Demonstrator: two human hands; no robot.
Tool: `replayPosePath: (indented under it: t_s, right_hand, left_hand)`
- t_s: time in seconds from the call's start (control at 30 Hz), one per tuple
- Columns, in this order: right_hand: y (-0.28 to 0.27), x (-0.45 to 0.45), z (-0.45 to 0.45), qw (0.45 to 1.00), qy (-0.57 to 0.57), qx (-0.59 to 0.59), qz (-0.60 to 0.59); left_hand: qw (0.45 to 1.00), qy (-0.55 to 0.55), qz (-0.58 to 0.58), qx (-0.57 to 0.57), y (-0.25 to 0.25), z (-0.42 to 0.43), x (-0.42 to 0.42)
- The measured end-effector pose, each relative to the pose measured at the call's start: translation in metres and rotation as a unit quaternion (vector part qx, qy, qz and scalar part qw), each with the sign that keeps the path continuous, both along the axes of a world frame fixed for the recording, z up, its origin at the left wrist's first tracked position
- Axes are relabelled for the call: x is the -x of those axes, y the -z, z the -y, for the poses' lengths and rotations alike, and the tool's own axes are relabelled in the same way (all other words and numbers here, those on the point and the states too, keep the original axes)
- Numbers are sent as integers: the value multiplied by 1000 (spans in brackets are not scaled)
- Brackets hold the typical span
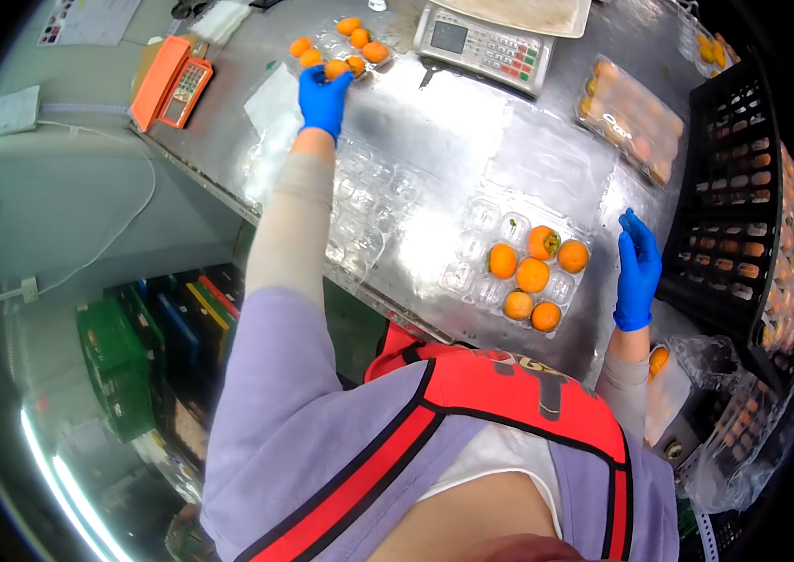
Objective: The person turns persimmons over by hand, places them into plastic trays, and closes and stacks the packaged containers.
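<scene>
My left hand (322,105), in a blue glove, reaches to the far side of the metal table. Its fingers close around an orange persimmon (334,69) at the near edge of a clear plastic tray (330,39), where several more persimmons lie in and beside it. My right hand (638,273), also gloved in blue, is open and holds nothing. It is just right of a second clear tray (483,292), whose right-hand cups hold several persimmons (533,275). One of these shows its green calyx. Other cups of that tray are bare.
Stacked clear trays (360,201) lie left of centre. A digital scale (486,47) stands at the back, and an orange device with a keypad (172,84) at the left corner. A packed fruit box (629,117) and a black crate (729,206) are on the right.
</scene>
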State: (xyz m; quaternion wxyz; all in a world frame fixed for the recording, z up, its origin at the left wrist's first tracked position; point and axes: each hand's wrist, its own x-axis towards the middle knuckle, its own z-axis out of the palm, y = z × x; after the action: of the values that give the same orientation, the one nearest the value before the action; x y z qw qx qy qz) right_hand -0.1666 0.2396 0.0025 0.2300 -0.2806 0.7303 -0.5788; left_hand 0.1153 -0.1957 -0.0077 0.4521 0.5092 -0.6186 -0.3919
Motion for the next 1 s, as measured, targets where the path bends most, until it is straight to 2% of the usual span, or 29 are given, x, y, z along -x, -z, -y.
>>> replayPosePath:
  t_s: [0.1,0.23,0.33,0.4,0.43,0.47,0.6,0.73,0.8,0.83,0.93,1.0]
  right_hand:
    - [1,-2,-10,1000,10,-7,15]
    - [5,6,-21,999,16,-25,17]
    - [6,10,-28,998,25,-55,7]
    - [11,9,-32,997,43,-48,33]
    - [13,6,-31,997,52,-38,48]
    - [14,5,-31,997,51,-36,53]
    - [10,-12,-30,996,29,-52,65]
    - [13,-38,-41,993,-19,-74,91]
    - [19,-51,-47,992,-8,-54,114]
    - [23,-56,-50,990,2,-35,139]
    - [26,-59,-61,988,-14,-49,148]
    - [18,-60,-64,988,-19,-54,146]
  left_hand:
    - [992,-20,122,37,6,45,-6]
    - [972,-49,216,71,18,84,-4]
    - [955,-35,260,141,21,97,5]
    - [938,-29,315,140,41,127,1]
    - [898,-73,405,154,22,104,15]
    - [885,-70,442,128,8,89,25]
    - [868,-58,486,85,28,103,28]
    - [882,-49,464,66,35,106,26]
    - [920,-30,376,105,30,92,31]
    - [922,-32,372,106,30,84,32]
    - [960,108,192,173,19,32,44]
    - [955,190,153,170,-9,-47,54]
